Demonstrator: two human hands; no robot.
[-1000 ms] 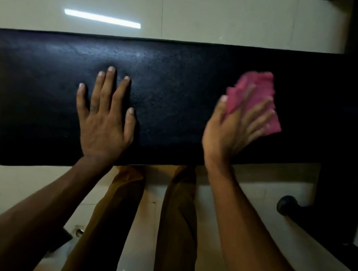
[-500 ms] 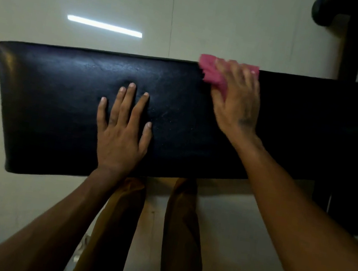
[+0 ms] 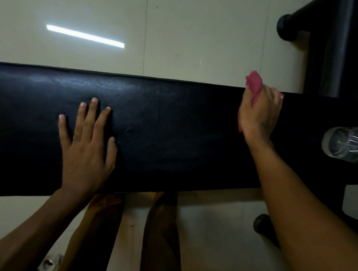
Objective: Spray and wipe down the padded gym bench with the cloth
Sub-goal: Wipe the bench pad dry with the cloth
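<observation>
Rightward along the far edge goes the right hand (image 3: 258, 115) with the pink cloth (image 3: 254, 84).
Its fingers clamp the cloth on the bench (image 3: 173, 134); the left hand (image 3: 86, 151) lies flat, fingers spread.

The bench (image 3: 172, 139) is stretching across mid-frame. The left hand (image 3: 86, 151) is lying flat on it at centre left; the right hand (image 3: 258, 115) is sitting at its far edge, upper right, over the cloth (image 3: 254, 83). A bottle (image 3: 354, 144) is lying at the right edge.
</observation>
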